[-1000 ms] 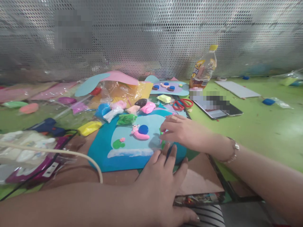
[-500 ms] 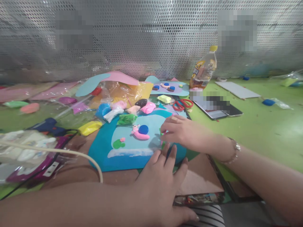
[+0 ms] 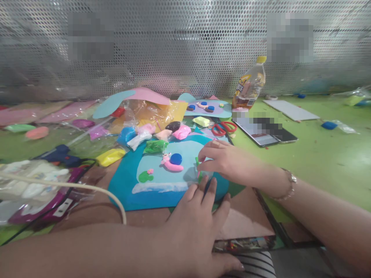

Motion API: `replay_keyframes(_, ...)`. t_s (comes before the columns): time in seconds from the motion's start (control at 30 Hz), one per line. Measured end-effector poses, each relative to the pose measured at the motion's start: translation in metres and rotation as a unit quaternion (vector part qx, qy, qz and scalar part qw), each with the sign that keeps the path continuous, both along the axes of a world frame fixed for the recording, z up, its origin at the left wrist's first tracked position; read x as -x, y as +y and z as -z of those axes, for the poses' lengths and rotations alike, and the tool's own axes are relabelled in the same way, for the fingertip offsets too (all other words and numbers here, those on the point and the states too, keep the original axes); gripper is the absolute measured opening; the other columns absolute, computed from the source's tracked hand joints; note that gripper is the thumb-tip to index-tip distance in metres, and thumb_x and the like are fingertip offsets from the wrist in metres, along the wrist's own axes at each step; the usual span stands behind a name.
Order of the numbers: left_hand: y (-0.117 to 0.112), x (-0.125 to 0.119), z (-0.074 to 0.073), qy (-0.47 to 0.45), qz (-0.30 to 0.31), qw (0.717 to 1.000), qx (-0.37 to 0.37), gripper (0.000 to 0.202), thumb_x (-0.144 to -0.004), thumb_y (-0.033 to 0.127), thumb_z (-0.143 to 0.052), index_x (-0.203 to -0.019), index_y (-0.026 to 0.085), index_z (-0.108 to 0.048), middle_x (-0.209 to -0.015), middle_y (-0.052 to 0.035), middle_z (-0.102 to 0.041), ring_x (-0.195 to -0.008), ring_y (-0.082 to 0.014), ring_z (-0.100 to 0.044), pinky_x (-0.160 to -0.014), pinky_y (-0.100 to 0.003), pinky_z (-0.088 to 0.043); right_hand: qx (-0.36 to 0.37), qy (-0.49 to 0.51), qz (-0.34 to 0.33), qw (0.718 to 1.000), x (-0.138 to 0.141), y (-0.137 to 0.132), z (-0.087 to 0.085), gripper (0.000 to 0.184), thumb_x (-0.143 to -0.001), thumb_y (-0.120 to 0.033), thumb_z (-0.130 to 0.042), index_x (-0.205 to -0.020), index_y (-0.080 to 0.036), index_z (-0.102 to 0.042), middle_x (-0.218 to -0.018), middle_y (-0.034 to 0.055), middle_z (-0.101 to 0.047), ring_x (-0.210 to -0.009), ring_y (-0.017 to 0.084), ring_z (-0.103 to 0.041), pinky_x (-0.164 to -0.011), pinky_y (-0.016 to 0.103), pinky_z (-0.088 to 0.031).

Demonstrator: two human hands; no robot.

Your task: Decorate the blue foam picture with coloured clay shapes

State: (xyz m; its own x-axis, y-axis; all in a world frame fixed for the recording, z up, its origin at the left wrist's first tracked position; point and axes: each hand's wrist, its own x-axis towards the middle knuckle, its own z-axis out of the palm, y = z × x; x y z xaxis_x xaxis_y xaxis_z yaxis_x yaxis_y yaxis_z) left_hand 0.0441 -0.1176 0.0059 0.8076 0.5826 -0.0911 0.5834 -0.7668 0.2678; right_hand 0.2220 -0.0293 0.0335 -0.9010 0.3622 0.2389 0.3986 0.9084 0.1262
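A picture sheet (image 3: 125, 193) in darker blue bears a light-blue panel with modelling-clay shapes. On the panel sits a pink clay snail with a blue shell (image 3: 176, 159); a green clay leaf with a pink flower (image 3: 145, 177) lies lower left. Toward the panel's right edge, my right hand (image 3: 222, 157) has its fingers curled in a pinch at a thin green clay strip (image 3: 198, 170), partly hidden by the fingers. My left hand (image 3: 197, 216) rests with fingers spread over the sheet's lower right edge, its fingertips close below the strip.
Several bagged clay lumps, including a green one (image 3: 155, 146), lie behind the sheet. Red-handled scissors (image 3: 223, 128), a phone (image 3: 261, 131) and a bottle (image 3: 249, 85) stand or lie to the back right. A pale cable (image 3: 95, 188) arcs across the left, near a glue gun (image 3: 62, 155).
My right hand has shifted slightly to the right and its fingertips have moved a little, uncovering more of the green strip. My left hand stays in place.
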Motion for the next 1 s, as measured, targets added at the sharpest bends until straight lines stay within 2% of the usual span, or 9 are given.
replay_keyframes(0.23, -0.001, 0.0, 0.004, -0.014, -0.006, 1.0, -0.01, 0.09, -0.078, 0.078, -0.02, -0.145, 0.017, -0.024, -0.149, -0.0255, -0.011, -0.137, -0.0399, -0.008, -0.106, -0.057, -0.013, -0.022, 0.0, 0.039, 0.999, -0.01, 0.007, -0.002, 0.035, -0.079, 0.001, -0.041, -0.091, -0.019, -0.066, -0.099, 0.0081, -0.057, -0.096, 0.023, -0.047, -0.084, 0.038, -0.038)
replay_keyframes(0.53, -0.004, 0.001, 0.004, -0.022, -0.03, 0.999, -0.019, 0.089, -0.076, 0.08, -0.022, -0.144, 0.022, -0.024, -0.15, -0.0228, -0.013, -0.134, -0.048, -0.009, -0.102, -0.063, -0.014, -0.018, -0.001, 0.039, 0.999, -0.01, 0.01, 0.001, 0.035, -0.081, 0.0, -0.04, -0.091, -0.019, -0.067, -0.096, 0.008, -0.058, -0.094, 0.022, -0.048, -0.083, 0.037, -0.038)
replay_keyframes(0.77, -0.002, 0.001, 0.001, -0.008, -0.027, 1.0, -0.012, 0.088, -0.077, 0.079, -0.022, -0.145, 0.023, -0.023, -0.15, -0.0205, -0.014, -0.135, -0.0466, -0.008, -0.103, -0.062, -0.014, -0.01, -0.013, 0.039, 0.999, -0.009, 0.01, 0.002, 0.03, -0.081, -0.001, -0.044, -0.089, -0.019, -0.066, -0.095, 0.0076, -0.058, -0.091, 0.021, -0.048, -0.08, 0.036, -0.038)
replay_keyframes(0.87, -0.001, 0.001, 0.003, -0.013, -0.013, 0.999, -0.031, 0.088, -0.078, 0.078, -0.023, -0.145, 0.019, -0.024, -0.15, -0.0217, -0.014, -0.136, -0.0438, -0.009, -0.104, -0.06, -0.013, -0.006, -0.018, 0.042, 0.999, -0.008, 0.009, 0.002, 0.03, -0.082, -0.002, -0.044, -0.09, -0.019, -0.066, -0.095, 0.0077, -0.058, -0.091, 0.022, -0.048, -0.081, 0.036, -0.038)
replay_keyframes(1.0, -0.003, 0.001, 0.003, -0.015, 0.049, 0.996, -0.067, 0.083, -0.086, 0.068, -0.026, -0.142, 0.007, -0.027, -0.148, -0.0246, -0.02, -0.138, -0.0356, -0.013, -0.11, -0.048, -0.013, -0.015, -0.018, 0.06, 0.998, -0.008, 0.01, 0.004, 0.032, -0.082, -0.001, -0.044, -0.092, -0.019, -0.067, -0.095, 0.0079, -0.058, -0.093, 0.023, -0.049, -0.08, 0.036, -0.038)
